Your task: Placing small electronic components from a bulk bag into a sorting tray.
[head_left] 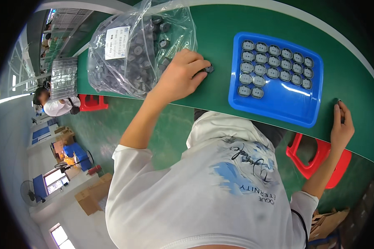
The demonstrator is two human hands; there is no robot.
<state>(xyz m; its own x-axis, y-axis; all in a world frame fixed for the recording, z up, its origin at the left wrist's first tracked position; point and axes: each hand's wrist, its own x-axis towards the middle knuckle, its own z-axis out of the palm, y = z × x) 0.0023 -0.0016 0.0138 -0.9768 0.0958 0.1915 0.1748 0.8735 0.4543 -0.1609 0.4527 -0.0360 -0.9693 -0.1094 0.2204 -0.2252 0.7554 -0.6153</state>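
My left hand [180, 76] is over the green table beside the clear plastic bag, its thumb and fingers pinching a small dark grey plastic part [210, 68]. At the right, near the table's front edge, my right hand [343, 124] has its fingertips closed on another small dark part [338, 100], mostly hidden by the fingers. Between the hands lies a blue tray [278, 108] with rows of grey rounded plastic parts [273, 61], faces up. Its lower right portion is bare. The plastic bag [183, 25] holds many loose parts of like colour and bears a white label.
The green table [214, 37] curves across the top, with its front edge along my body. Red stools [309, 159] [93, 103] stand below it. At far left a person in white [60, 106] sits near stacked wrapped goods [64, 76]. Cardboard boxes [93, 195] lie on the floor.
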